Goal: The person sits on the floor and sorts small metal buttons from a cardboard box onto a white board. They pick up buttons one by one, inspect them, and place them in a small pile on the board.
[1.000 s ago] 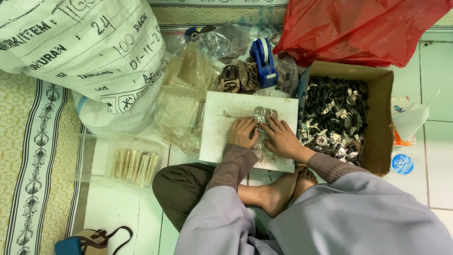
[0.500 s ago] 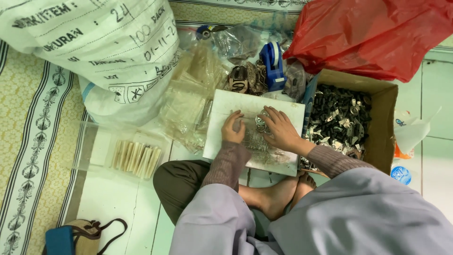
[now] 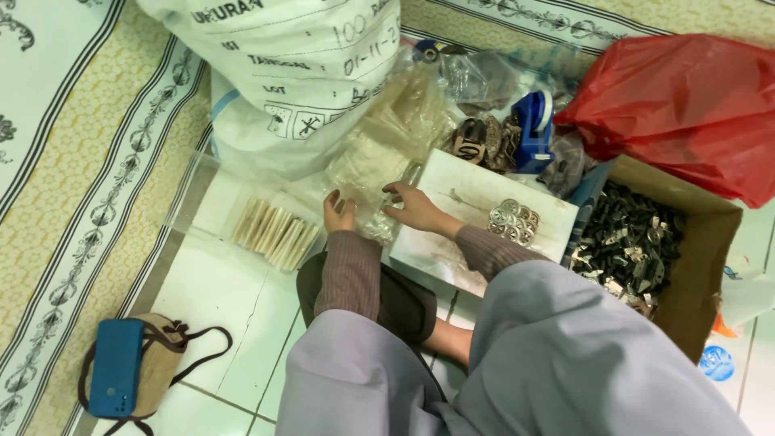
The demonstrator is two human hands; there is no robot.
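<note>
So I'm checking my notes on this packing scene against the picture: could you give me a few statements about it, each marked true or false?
1. Both hands, left hand and right hand, are at the clear plastic bags. True.
2. The round metal pieces lie on the white board. True.
3. The cardboard box is empty. False: it holds dark small parts.
4. The blue tape dispenser is in the right hand. False: it sits beyond the board.

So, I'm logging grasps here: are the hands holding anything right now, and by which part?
Both hands, left and right, grip a small clear plastic bag by its upper edge, one at each side. Whether it holds anything cannot be told.
</note>
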